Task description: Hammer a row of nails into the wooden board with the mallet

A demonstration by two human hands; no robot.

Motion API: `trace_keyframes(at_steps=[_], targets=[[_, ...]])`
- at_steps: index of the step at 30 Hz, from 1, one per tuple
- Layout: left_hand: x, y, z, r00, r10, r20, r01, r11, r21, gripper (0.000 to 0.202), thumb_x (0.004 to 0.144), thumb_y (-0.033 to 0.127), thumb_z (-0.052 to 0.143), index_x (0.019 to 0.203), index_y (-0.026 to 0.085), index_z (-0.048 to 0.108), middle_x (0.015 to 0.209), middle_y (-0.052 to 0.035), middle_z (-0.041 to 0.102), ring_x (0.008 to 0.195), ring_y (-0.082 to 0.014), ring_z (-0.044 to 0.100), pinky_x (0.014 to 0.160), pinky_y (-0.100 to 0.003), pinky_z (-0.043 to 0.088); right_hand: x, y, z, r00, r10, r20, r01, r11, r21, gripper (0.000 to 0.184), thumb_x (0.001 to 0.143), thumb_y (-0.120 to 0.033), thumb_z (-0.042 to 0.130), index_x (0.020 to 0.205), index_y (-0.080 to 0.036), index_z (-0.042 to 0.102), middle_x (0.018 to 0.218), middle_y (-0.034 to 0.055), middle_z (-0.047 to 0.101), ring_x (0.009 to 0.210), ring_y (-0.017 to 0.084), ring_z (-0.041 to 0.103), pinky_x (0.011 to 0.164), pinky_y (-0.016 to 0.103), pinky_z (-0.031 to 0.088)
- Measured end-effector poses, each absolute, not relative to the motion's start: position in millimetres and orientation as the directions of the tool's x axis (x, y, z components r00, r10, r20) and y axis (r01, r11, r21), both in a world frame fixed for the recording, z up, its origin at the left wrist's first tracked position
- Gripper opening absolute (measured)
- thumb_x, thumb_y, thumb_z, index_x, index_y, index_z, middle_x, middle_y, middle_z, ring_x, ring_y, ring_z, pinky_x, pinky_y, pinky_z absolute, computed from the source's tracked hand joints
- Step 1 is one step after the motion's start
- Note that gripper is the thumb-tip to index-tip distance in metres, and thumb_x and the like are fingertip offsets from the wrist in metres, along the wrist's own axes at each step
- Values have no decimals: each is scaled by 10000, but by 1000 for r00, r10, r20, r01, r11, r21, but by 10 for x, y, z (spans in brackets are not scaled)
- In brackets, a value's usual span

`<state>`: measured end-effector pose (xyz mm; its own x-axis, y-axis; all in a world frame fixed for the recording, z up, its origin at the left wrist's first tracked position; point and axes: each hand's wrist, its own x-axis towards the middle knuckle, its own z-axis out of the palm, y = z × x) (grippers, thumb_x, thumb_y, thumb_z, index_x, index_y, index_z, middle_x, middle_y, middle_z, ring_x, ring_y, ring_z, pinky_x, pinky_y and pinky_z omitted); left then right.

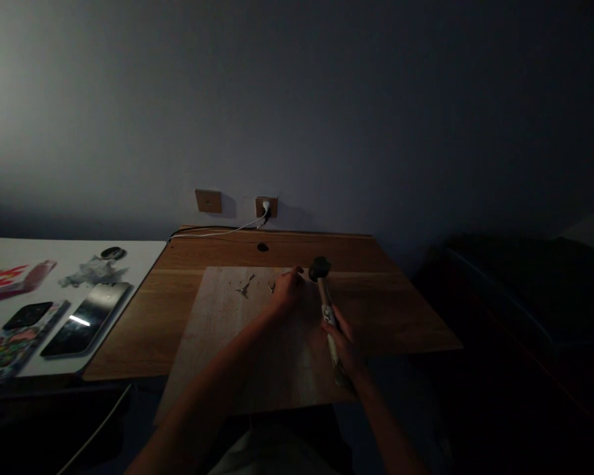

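Hammer poised over my pinching fingers

My right hand (344, 340) grips the hammer (325, 297); my left hand (288, 288) pinches something small on the board (237, 349), head just beside my fingertips—a skewed strike could hit them.

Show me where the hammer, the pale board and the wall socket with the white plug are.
hammer (319, 268): head view, on its dark head.
pale board (228, 330): head view, on a bare part left of the arm.
wall socket (266, 206): head view, on the plate by the white plug.
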<state>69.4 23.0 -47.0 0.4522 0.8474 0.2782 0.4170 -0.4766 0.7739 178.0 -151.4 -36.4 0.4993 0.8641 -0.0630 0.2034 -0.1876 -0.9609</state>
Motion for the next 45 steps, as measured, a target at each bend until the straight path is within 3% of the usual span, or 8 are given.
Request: trace_keyframes(at_steps=[5,9,11,24,33,39,42,45], targets=[[701,235,-485,462,842,277,412,-480,775,329,824,76,552,1126,193,608,889,-48,766,811,-188,701,720,-263,499,1781,-1535,-330,389,918,-73,222,-170,-960,711,814,-506,629,1456,-216,533,1090,63,738,849,238,682,777,365,545],[705,235,-486,455,845,281,435,-486,758,341,844,97,556,1171,189,580,835,-36,752,757,-179,690,674,-246,472,1756,-1522,-324,377,926,22,287,-94,-953,641,844,-478,607,1433,-228,559,1357,88,654,1236,299,599,1052,451,457],[708,236,-490,457,843,285,434,-491,755,378,834,88,563,1200,184,560,848,-39,754,753,-179,688,668,-246,467,1754,-1519,-344,381,923,58,311,-69,-948,627,855,-475,599,1431,-231,559,1410,82,622,1332,306,534,1117,474,405],[723,254,-511,481,827,291,449,-518,728,450,792,82,575,1227,179,518,814,-14,696,754,-172,645,714,-263,483,1800,-1545,-417,386,920,68,321,-65,-945,609,876,-449,610,1441,-231,544,1415,68,622,1307,299,562,1111,457,421],[725,201,-458,466,832,300,429,-509,746,370,818,103,592,1177,183,549,887,-41,702,788,-179,649,733,-275,497,1783,-1524,-429,368,928,64,324,-63,-944,618,891,-441,586,1462,-213,521,1462,87,580,1382,295,494,1157,455,369],[607,239,-348,448,814,370,363,-544,757,361,775,117,630,1128,178,587,1121,-81,633,920,-166,628,778,-277,528,1787,-1513,-413,444,892,85,298,-57,-953,595,833,-461,623,1378,-221,612,1366,97,652,1304,321,560,1096,486,425],[403,362,-276,548,745,382,313,-606,732,344,751,52,575,1078,156,608,1024,-65,650,859,-153,630,734,-263,525,1792,-1518,-411,445,894,47,271,-85,-959,633,822,-476,630,1393,-205,604,1145,91,741,1073,309,674,921,435,529],[175,439,-161,676,661,325,355,-679,642,345,729,41,583,1051,155,633,982,-54,671,852,-162,641,774,-283,527,1799,-1518,-426,425,905,4,234,-106,-966,651,827,-464,622,1423,-205,578,947,54,748,823,254,685,737,362,541]])
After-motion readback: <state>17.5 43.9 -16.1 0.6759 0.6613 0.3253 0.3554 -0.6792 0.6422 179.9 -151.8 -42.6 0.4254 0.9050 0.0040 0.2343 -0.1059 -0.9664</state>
